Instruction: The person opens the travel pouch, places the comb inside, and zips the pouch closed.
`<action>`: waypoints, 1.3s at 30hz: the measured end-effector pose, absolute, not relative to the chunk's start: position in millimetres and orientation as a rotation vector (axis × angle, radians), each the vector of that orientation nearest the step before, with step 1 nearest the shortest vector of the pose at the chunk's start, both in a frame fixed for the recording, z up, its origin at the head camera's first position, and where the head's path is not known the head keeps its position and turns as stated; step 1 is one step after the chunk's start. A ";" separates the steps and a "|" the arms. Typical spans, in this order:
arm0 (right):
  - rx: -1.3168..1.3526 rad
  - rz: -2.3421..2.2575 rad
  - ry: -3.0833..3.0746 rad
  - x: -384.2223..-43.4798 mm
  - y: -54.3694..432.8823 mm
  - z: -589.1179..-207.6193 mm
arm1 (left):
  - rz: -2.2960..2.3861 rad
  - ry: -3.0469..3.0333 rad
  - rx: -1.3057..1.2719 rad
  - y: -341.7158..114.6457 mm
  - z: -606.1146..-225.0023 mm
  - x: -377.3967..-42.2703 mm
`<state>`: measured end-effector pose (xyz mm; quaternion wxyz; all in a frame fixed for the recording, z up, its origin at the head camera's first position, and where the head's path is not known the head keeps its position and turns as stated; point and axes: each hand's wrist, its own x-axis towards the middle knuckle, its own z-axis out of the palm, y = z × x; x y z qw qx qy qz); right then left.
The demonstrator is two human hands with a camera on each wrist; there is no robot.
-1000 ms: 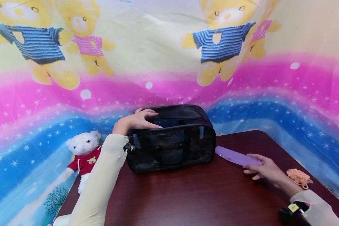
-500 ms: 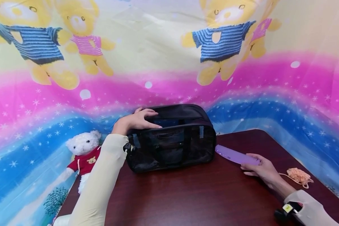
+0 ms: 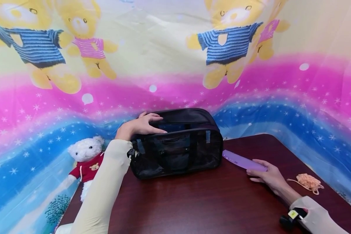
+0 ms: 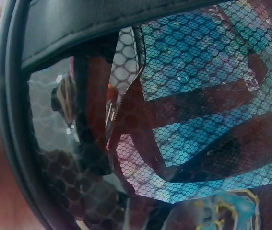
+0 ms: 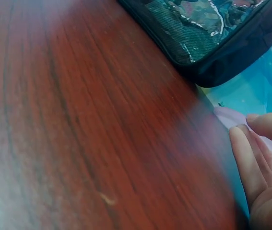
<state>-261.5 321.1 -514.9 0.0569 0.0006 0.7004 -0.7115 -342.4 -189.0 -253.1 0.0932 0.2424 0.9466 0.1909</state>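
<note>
A black bag with see-through side panels stands upright on the table, its top open. My left hand holds the top rim at the bag's left end, thumb along the front edge and fingers over the top; in the left wrist view, the bag's clear panel fills most of the picture. To the right of the bag, my right hand pinches a long, flat purple comb-shaped piece by its near end. Its far end points at the bag's right side. No teeth can be made out on it.
At the table's left edge sits a white teddy bear in a red hoodie, partly behind the left sleeve. Peach yarn lies on the brown table beyond the right wrist. A printed cloth hangs behind.
The right hand has shifted slightly left with the purple comb-shaped piece, leaving the yarn more exposed. The left hand and the bag stay as they were.
</note>
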 end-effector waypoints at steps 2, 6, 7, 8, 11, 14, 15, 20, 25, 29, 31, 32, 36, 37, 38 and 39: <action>0.018 -2.191 2.122 -262.0 320.7 -515.5 | 0.565 2.809 0.724 -188.8 -253.4 -342.8; -0.012 -2.281 2.080 -261.3 321.0 -511.6 | 0.565 2.811 0.724 -189.2 -253.6 -342.4; -0.032 -2.297 2.075 -260.8 321.3 -509.2 | 0.565 2.813 0.723 -189.4 -253.6 -342.2; -0.060 -2.309 2.075 -260.4 321.7 -506.3 | 0.566 2.815 0.723 -189.5 -253.5 -342.0; -0.192 -2.338 2.080 -259.1 324.0 -493.4 | 0.560 2.823 0.722 -190.4 -253.6 -342.0; -0.349 -2.369 2.057 -258.4 326.5 -473.4 | 0.557 2.827 0.720 -190.9 -253.5 -341.1; -0.391 -2.379 2.050 -258.2 327.6 -464.7 | 0.558 2.827 0.719 -190.9 -253.7 -341.1; -0.574 -2.398 2.024 -259.0 331.1 -405.2 | 0.556 2.826 0.724 -190.3 -254.9 -341.1; -0.667 -2.200 2.175 -264.8 318.7 -334.2 | 0.542 2.835 0.733 -190.7 -254.8 -342.9; -0.706 -1.926 2.317 -281.4 292.5 -284.2 | 0.531 2.849 0.718 -192.1 -254.3 -343.9; -0.742 -1.780 2.374 -292.4 276.6 -265.0 | 0.540 2.851 0.704 -191.9 -253.3 -342.6; -0.755 -1.728 2.385 -298.3 268.5 -257.3 | 0.540 2.853 0.702 -191.7 -253.2 -342.4; -0.774 -1.578 2.399 -320.4 235.5 -237.8 | 0.548 2.851 0.700 -190.8 -253.5 -341.9; -0.778 -1.535 2.403 -325.8 228.2 -235.9 | 0.543 2.851 0.706 -190.7 -253.8 -342.1; -0.772 -1.493 2.410 -330.4 220.5 -234.1 | 0.542 2.850 0.709 -190.8 -254.0 -342.0; -0.775 -1.461 2.407 -335.5 213.0 -232.9 | 0.548 2.851 0.711 -190.9 -253.8 -341.8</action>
